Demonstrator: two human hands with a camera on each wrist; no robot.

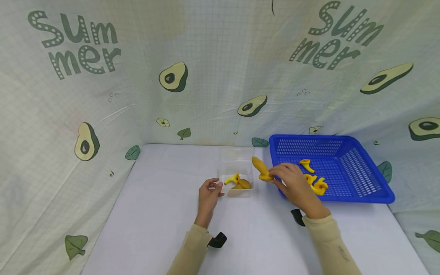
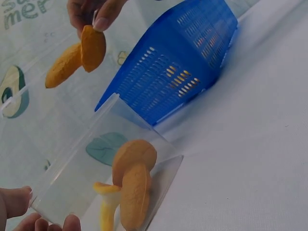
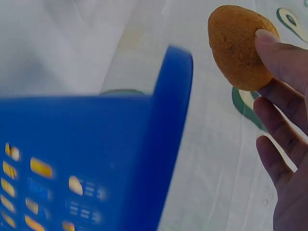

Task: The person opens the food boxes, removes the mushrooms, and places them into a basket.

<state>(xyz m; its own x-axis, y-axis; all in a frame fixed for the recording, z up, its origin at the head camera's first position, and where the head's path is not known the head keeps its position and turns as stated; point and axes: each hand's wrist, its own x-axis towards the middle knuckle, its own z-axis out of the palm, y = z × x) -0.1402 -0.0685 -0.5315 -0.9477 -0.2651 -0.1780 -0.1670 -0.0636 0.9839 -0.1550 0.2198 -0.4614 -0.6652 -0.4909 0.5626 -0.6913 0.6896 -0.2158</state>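
My right hand [image 1: 295, 185] pinches a brown-orange toy mushroom [image 1: 260, 168] by its cap, with the stem pointing away to the upper left. It is held up between the basket and a clear plastic box [image 2: 72, 173]. My left hand [image 1: 207, 196] grips the box's left edge, thumb [image 2: 17, 201] on one side and fingertips [image 2: 72, 224] on the other. Inside the box lie another brown mushroom [image 2: 134, 187] and a yellow trumpet-shaped mushroom [image 2: 109, 207]. The right wrist view shows the held mushroom's rounded cap [image 3: 240, 50] under the thumb.
A blue perforated basket [image 1: 361, 196] stands to the right, its wall beside my right hand. Several yellow trumpet-shaped mushrooms [image 1: 320, 187] lie in it, partly behind that hand. Behind the white table [image 1: 165, 183] hangs a cloth [image 1: 206, 49] printed with avocados.
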